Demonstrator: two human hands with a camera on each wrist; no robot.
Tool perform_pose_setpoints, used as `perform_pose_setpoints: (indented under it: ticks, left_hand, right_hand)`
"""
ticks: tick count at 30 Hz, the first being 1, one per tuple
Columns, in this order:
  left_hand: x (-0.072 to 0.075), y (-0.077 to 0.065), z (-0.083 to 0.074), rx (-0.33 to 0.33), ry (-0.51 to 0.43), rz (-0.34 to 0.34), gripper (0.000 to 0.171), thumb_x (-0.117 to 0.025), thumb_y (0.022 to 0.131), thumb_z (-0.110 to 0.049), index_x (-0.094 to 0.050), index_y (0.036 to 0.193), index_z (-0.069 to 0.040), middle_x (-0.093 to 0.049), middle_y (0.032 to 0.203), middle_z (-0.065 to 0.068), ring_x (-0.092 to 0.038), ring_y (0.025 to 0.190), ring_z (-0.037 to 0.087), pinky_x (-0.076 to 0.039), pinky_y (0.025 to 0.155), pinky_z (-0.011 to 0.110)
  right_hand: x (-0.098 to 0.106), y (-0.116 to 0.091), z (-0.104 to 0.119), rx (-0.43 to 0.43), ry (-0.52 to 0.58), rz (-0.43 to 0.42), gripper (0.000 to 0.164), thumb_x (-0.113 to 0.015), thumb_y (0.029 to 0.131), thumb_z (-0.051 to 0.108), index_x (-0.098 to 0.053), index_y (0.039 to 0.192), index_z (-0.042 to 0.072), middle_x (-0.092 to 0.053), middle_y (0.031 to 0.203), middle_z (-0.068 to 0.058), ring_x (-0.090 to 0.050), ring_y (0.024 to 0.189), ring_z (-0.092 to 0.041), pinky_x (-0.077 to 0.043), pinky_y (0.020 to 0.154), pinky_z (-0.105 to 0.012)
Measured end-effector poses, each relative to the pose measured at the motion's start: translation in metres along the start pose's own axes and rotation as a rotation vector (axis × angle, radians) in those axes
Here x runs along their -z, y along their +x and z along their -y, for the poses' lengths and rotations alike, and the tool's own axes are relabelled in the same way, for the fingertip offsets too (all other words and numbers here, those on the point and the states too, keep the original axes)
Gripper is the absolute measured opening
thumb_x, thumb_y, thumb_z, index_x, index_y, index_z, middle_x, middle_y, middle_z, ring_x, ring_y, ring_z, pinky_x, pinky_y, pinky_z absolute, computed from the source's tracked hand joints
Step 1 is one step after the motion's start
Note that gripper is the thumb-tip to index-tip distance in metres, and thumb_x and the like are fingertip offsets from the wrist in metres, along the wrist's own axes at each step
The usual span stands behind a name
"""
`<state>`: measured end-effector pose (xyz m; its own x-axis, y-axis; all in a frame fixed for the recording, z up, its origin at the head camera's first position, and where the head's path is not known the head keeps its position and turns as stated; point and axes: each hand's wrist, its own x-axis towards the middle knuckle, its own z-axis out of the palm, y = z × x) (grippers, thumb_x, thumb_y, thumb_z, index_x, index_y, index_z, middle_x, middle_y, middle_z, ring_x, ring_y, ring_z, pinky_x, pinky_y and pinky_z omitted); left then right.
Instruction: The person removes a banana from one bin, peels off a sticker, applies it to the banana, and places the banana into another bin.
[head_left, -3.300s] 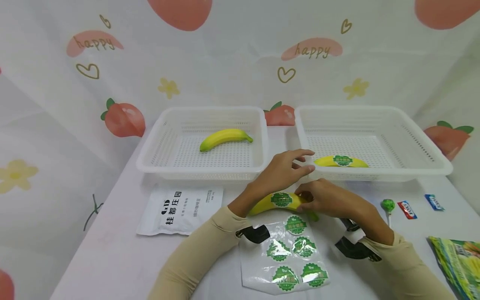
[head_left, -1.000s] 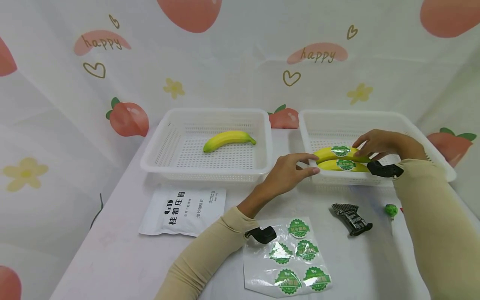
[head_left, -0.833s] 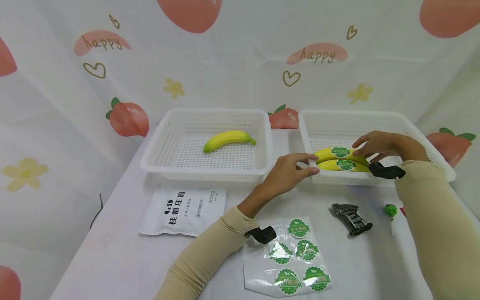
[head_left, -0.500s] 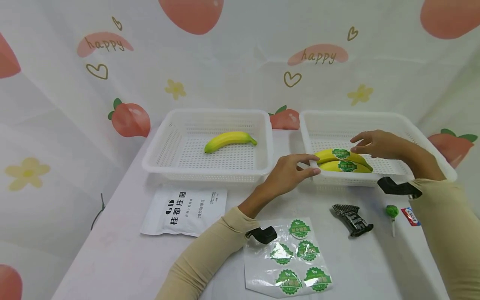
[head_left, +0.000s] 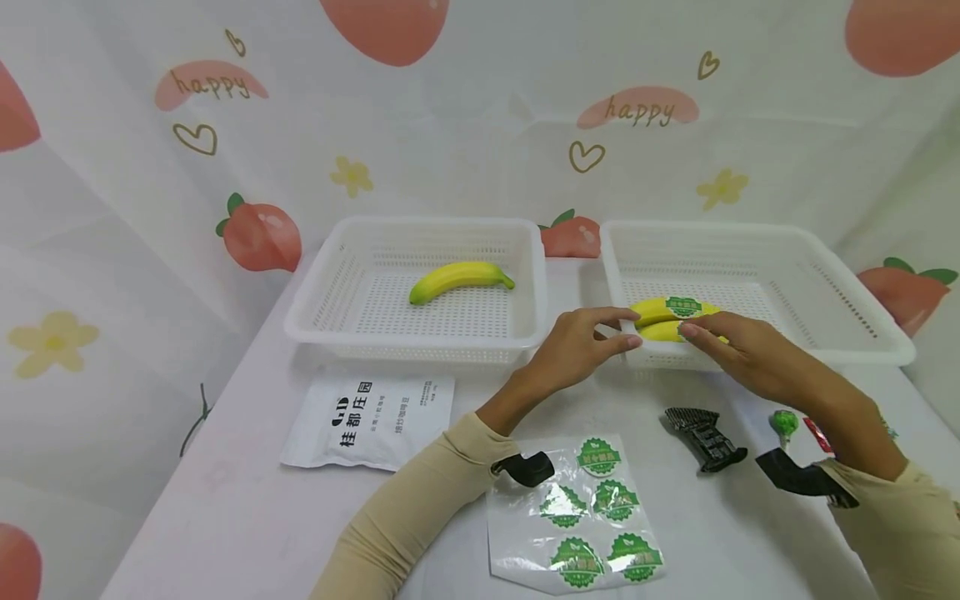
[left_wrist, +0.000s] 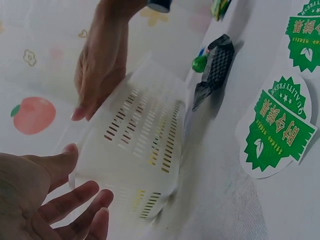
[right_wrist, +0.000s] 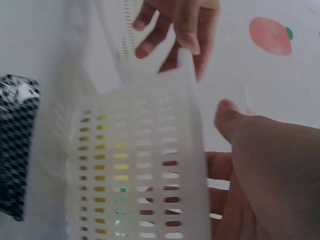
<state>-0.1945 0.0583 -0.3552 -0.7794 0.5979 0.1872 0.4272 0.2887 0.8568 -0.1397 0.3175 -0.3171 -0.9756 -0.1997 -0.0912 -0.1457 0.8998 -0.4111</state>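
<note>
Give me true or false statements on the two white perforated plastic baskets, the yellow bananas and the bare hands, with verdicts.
The left basket holds exactly one banana. True.
The left hand touches that banana. False: that hand is at the right basket's near left corner.
The shiny black wrapped packet lies in the right basket. False: it lies on the white tabletop.
The right hand is over the right basket's near rim. True.

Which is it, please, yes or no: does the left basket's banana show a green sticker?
No, the banana in the left basket shows only plain skin.
</note>
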Motion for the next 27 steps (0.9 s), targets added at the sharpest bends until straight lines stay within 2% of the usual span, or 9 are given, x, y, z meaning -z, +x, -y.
perform_pose_setpoints:
  ticks: [3,8,13,15,17,21,24,27]
  left_hand:
    - [0.0,-0.001,0.0,0.005,0.005,0.002,0.04,-0.073,0.102,-0.033,-0.07,0.14,-0.018,-0.073,0.13,0.005,-0.075,0.093,0.009,-0.055,0.077,0.017]
    - [0.0,-0.004,-0.002,0.018,0.037,0.022,0.043,-0.072,0.104,-0.03,-0.066,0.145,-0.02,-0.072,0.13,0.004,-0.072,0.095,0.007,-0.054,0.076,0.017]
    - [0.002,-0.017,-0.004,0.002,0.058,0.078,0.057,-0.069,0.104,-0.022,-0.05,0.158,-0.019,-0.07,0.137,0.007,-0.071,0.104,0.007,-0.054,0.081,0.016]
    - [0.005,-0.028,-0.005,-0.039,0.094,0.081,0.058,-0.068,0.105,-0.02,-0.048,0.159,-0.017,-0.069,0.139,0.007,-0.071,0.107,0.007,-0.055,0.085,0.017]
    - [0.01,-0.04,-0.006,-0.102,0.153,0.067,0.053,-0.068,0.105,-0.019,-0.053,0.155,-0.013,-0.069,0.14,0.005,-0.071,0.11,0.009,-0.055,0.089,0.017]
    - [0.027,-0.068,-0.006,-0.266,0.273,0.005,0.038,-0.07,0.104,-0.013,-0.066,0.141,-0.008,-0.072,0.133,0.004,-0.072,0.11,0.016,-0.055,0.094,0.022]
    - [0.043,-0.086,0.0,-0.373,0.369,-0.081,0.031,-0.072,0.102,-0.01,-0.072,0.132,-0.007,-0.074,0.125,0.004,-0.071,0.112,0.018,-0.056,0.098,0.025]
    - [0.062,-0.102,0.009,-0.432,0.487,-0.192,0.026,-0.074,0.1,-0.011,-0.076,0.126,-0.008,-0.075,0.122,0.005,-0.069,0.116,0.02,-0.055,0.101,0.029]
  right_hand:
    - [-0.011,-0.003,0.0,0.011,-0.046,-0.03,0.066,-0.038,0.115,0.047,-0.054,0.149,-0.008,-0.054,0.148,-0.034,-0.05,0.133,-0.057,-0.038,0.106,-0.077]
    - [-0.027,-0.005,-0.001,0.032,-0.2,-0.136,0.066,-0.033,0.115,0.048,-0.061,0.144,-0.004,-0.061,0.143,-0.032,-0.053,0.131,-0.059,-0.04,0.102,-0.074]
    - [-0.033,-0.006,0.0,0.032,-0.25,-0.195,0.067,-0.033,0.114,0.051,-0.064,0.141,-0.003,-0.063,0.14,-0.031,-0.054,0.13,-0.057,-0.042,0.098,-0.072]
    - [-0.034,-0.006,0.0,0.035,-0.255,-0.21,0.067,-0.034,0.114,0.051,-0.065,0.14,-0.002,-0.064,0.139,-0.031,-0.055,0.129,-0.056,-0.043,0.096,-0.071]
    - [-0.035,-0.006,0.0,0.039,-0.253,-0.229,0.066,-0.035,0.114,0.051,-0.066,0.139,-0.001,-0.065,0.138,-0.03,-0.056,0.128,-0.055,-0.043,0.095,-0.07]
    - [-0.037,-0.008,-0.001,0.044,-0.237,-0.258,0.064,-0.036,0.113,0.05,-0.067,0.138,-0.001,-0.066,0.137,-0.029,-0.055,0.129,-0.055,-0.042,0.097,-0.07]
    - [-0.037,-0.009,-0.001,0.051,-0.229,-0.276,0.062,-0.037,0.113,0.048,-0.068,0.137,-0.001,-0.067,0.136,-0.028,-0.055,0.129,-0.054,-0.042,0.097,-0.07]
    - [-0.038,-0.009,-0.002,0.054,-0.224,-0.284,0.062,-0.038,0.113,0.048,-0.068,0.136,0.0,-0.067,0.136,-0.028,-0.055,0.129,-0.053,-0.042,0.096,-0.069]
